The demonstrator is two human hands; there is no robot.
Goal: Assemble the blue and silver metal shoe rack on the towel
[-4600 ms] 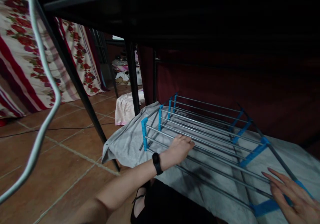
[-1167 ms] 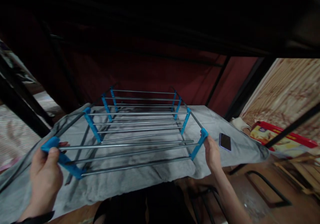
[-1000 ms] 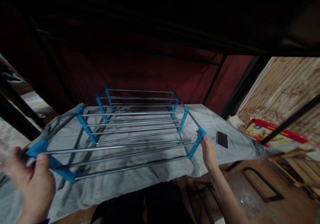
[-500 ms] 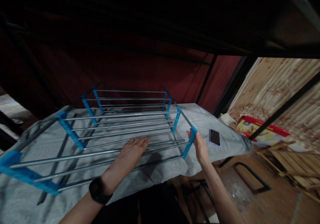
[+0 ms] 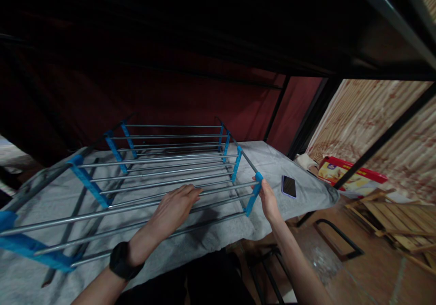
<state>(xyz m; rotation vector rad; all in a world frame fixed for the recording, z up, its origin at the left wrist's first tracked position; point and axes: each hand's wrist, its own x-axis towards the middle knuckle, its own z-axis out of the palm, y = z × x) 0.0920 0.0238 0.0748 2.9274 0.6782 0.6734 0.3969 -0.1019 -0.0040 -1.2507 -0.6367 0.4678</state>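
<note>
A rack of grey metal tubes (image 5: 190,157) joined by blue plastic brackets lies on a cloth-covered surface. My left hand (image 5: 177,202), a black watch (image 5: 124,260) on its wrist, is closed over the top tube (image 5: 112,212) of the nearest row, fingers curled over its far side. At the row's right end my right hand (image 5: 267,198) is closed around the upper part of a blue bracket (image 5: 252,200), thumb on the near side and fingertips behind. The top tube's right end meets this bracket. Another blue bracket (image 5: 37,249) stands at the row's left end.
A phone (image 5: 289,186) lies on the grey cloth (image 5: 272,159) right of the rack. Beyond the cloth's edge are a red and yellow box (image 5: 350,175), slatted wooden pieces (image 5: 395,218) and a black bent tube (image 5: 340,239). A dark frame overhangs the top.
The top tube's right end, apart from the right bracket before, has risen and now meets it. My left hand has curled more around the tube. The view has turned slightly right.
</note>
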